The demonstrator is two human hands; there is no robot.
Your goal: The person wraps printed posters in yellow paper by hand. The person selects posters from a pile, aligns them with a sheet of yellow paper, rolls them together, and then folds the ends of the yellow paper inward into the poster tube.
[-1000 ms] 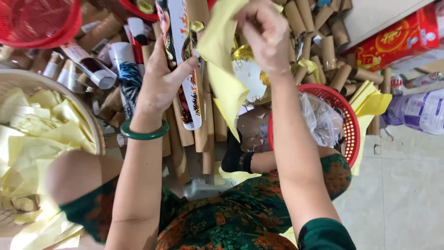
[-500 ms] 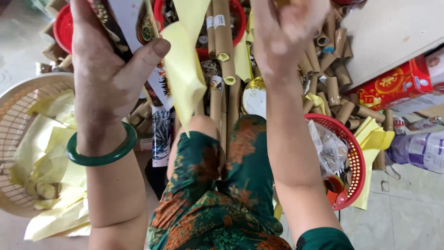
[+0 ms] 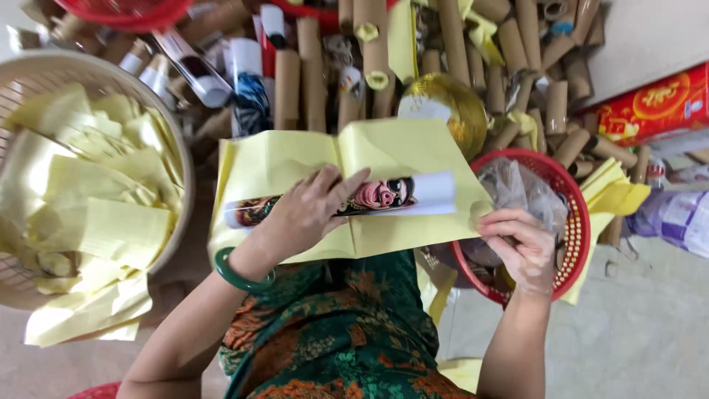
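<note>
A yellow paper sheet (image 3: pixel 402 155) lies spread across my lap. On it rests a printed picture tube (image 3: pixel 402 193), lying crosswise. My left hand (image 3: pixel 306 210), with a green bangle at the wrist, presses down on the tube's middle. My right hand (image 3: pixel 517 244) pinches the sheet's right edge, beside a red basket (image 3: pixel 580 222).
A beige basket (image 3: pixel 181 159) full of folded yellow sheets stands at the left. A heap of brown cardboard tubes (image 3: pixel 373 44) and printed tubes lies ahead. The red basket holds a clear plastic bag (image 3: pixel 521 193). A red box (image 3: pixel 653 107) sits at the right on the pale floor.
Both hands have come down from held up high. The yellow sheet, hanging in the air before, now lies flat on my lap with the picture tube on it.
</note>
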